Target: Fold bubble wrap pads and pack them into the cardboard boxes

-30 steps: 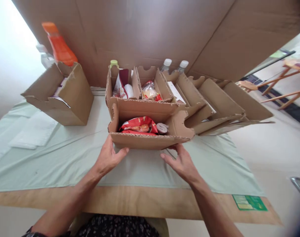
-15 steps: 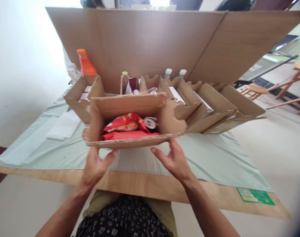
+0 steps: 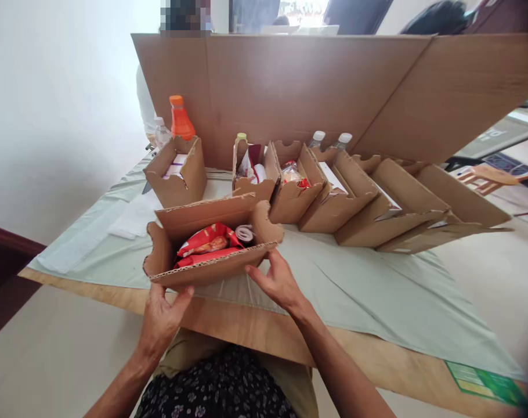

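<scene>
A brown cardboard box (image 3: 212, 274), open at the top, is held between my hands near the table's front edge, slightly turned. Red packets (image 3: 209, 241) and a rolled light cloth-like item (image 3: 245, 233) lie inside it. My left hand (image 3: 163, 316) grips the lower front left corner, its thumb on the front wall. At the lower right corner, my right hand (image 3: 276, 280) holds the same box, thumb along the front. The other fingers of both hands are partly hidden by the box.
Behind stand several cardboard boxes (image 3: 290, 203) with goods, and one more box (image 3: 190, 186) at left. An orange bottle (image 3: 182, 121) and clear bottles are near a tall cardboard panel (image 3: 290, 87). White sheets (image 3: 136, 216) lie left; a green card (image 3: 485, 380) is at the front right.
The held box has moved left and nearer to me, and has turned so its right end sits farther back. Both hands moved with it. The camera view has shifted.
</scene>
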Demonstrator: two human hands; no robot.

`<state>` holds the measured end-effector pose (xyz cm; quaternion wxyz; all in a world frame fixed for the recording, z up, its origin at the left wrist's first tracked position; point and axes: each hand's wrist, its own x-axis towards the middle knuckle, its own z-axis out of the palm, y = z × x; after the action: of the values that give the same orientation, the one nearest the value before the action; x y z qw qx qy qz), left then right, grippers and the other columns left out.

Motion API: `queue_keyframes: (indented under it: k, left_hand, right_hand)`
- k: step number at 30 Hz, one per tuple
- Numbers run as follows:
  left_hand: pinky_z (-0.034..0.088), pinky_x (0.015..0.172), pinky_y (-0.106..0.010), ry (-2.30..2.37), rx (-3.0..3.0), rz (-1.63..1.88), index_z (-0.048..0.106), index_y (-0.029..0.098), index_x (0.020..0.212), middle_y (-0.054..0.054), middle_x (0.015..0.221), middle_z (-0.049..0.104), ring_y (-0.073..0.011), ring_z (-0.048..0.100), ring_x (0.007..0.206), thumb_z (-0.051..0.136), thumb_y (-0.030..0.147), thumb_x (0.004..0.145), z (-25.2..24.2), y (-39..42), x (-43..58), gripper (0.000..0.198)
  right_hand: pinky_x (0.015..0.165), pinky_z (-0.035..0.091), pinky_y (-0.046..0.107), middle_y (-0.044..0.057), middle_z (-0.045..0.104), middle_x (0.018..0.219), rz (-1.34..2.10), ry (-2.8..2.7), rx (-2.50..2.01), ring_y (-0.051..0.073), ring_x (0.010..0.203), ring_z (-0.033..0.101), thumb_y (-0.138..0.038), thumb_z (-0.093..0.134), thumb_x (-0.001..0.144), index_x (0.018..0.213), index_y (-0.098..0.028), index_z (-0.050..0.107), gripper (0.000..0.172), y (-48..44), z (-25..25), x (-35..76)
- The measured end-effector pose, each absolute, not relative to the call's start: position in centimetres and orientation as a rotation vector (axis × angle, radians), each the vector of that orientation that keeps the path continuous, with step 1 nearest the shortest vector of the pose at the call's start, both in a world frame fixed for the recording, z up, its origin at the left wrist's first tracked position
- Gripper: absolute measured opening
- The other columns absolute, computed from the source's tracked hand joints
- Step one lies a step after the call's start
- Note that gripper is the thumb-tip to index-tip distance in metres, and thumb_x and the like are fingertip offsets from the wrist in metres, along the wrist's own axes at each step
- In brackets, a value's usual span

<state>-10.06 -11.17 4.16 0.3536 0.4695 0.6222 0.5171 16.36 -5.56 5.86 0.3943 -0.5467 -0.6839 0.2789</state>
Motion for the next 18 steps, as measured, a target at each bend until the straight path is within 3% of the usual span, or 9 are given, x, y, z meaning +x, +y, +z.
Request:
queue_keyframes:
  k: [6,11,15,18]
  left_hand:
    - [0.039,0.119,-0.058,1.593,1.185,1.427,0.044,0.022,0.147,-0.016,0.142,0.057,-0.0351,0.055,0.136,0.075,0.044,0.084,2.6,-13.0,-8.8,0.074]
    - [0.037,0.122,-0.061,1.585,1.171,1.363,0.014,0.03,0.166,-0.016,0.17,0.024,-0.0379,0.047,0.146,0.07,0.04,0.09,0.4,-14.7,-7.2,0.094]
    - [0.034,0.125,-0.059,1.538,1.213,1.393,0.013,0.032,0.166,-0.012,0.174,0.016,-0.0376,0.039,0.152,0.068,0.034,0.092,-0.2,-14.7,-6.7,0.093]
    - [0.035,0.126,-0.056,1.478,1.305,1.412,0.014,0.035,0.166,-0.007,0.175,0.015,-0.035,0.027,0.158,0.063,0.028,0.095,0.2,-14.1,-6.4,0.087]
  right_hand:
    - [0.101,0.052,0.056,0.017,0.066,0.132,0.711,-1.875,-1.315,0.034,0.117,0.062,-0.033,0.063,0.082,0.145,-0.015,0.047,0.068,1.7,5.5,13.2]
    - [0.12,0.04,0.055,0.016,0.044,0.16,0.627,-1.844,-1.154,0.03,0.146,0.045,-0.024,0.053,0.089,0.161,-0.019,0.03,0.076,5.4,3.7,11.2]
    - [0.127,0.032,0.053,0.012,0.039,0.165,0.565,-1.836,-1.099,0.025,0.153,0.036,-0.019,0.05,0.09,0.163,-0.021,0.027,0.077,6.4,2.2,9.8]
    - [0.127,0.034,0.05,0.011,0.038,0.166,0.534,-1.787,-1.081,0.023,0.154,0.035,-0.015,0.048,0.09,0.162,-0.023,0.031,0.074,6.4,0.8,9.2]
